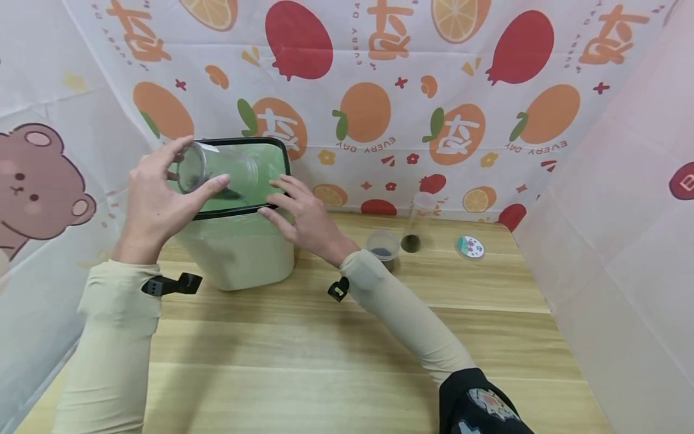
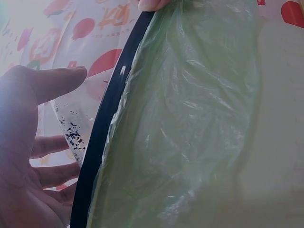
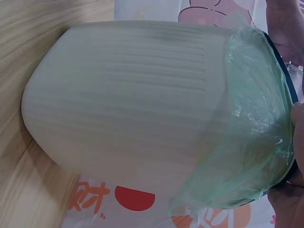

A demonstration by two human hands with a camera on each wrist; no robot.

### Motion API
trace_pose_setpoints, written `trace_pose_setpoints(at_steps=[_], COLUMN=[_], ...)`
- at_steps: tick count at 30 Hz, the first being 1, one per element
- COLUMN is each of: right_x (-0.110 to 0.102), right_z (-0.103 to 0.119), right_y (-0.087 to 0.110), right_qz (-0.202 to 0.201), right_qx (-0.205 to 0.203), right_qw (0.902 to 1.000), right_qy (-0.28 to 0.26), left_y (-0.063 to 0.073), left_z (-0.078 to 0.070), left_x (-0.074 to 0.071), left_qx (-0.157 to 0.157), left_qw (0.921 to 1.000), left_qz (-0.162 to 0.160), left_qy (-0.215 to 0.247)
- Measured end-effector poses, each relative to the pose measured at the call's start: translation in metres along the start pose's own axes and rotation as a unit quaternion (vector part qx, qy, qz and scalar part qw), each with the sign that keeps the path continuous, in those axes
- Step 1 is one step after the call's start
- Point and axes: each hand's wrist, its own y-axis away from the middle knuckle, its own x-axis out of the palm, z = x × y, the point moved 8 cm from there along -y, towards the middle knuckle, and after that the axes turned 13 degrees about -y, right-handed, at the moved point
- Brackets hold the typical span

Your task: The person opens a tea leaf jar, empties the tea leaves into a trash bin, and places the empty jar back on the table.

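Observation:
My left hand (image 1: 152,196) holds a clear plastic cup (image 1: 238,172) tipped on its side over the mouth of a cream trash bin (image 1: 244,259). Dark flecks cling to the cup wall (image 2: 73,133) in the left wrist view. A green bag (image 2: 190,104) lines the bin and folds down outside, under a black rim ring (image 1: 238,211). My right hand (image 1: 311,223) grips the rim at its right front corner, fingers over the inside and thumb outside. Inside the bin, a dark patch (image 1: 230,194) shows below the cup; the bottom is hidden.
Right of the bin on the wooden table (image 1: 303,374) stand a small clear tub (image 1: 382,242) with dark contents and a tall clear tube (image 1: 422,214) with a dark bottom. A round patterned lid (image 1: 470,247) lies farther right. Printed sheets (image 1: 401,120) wall the back and sides.

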Motion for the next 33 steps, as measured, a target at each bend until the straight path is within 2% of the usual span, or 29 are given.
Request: trace_pose_setpoints(at_steps=[17,33], right_x=[0.002,-0.0011], right_z=[0.0015,-0.0002], right_y=[0.0006,0.001], right_qz=[0.0,-0.012], right_qx=[-0.006,-0.013], right_qw=[1.0,0.9998], right_qy=[0.006,-0.005], left_y=[0.0012,-0.0025], left_z=[0.0038,-0.0014], left_x=[0.0026,0.007], left_qx=[-0.011,0.003], left_qw=[0.9998,0.9995], left_qz=[0.011,0.017], left_qy=[-0.014,-0.025])
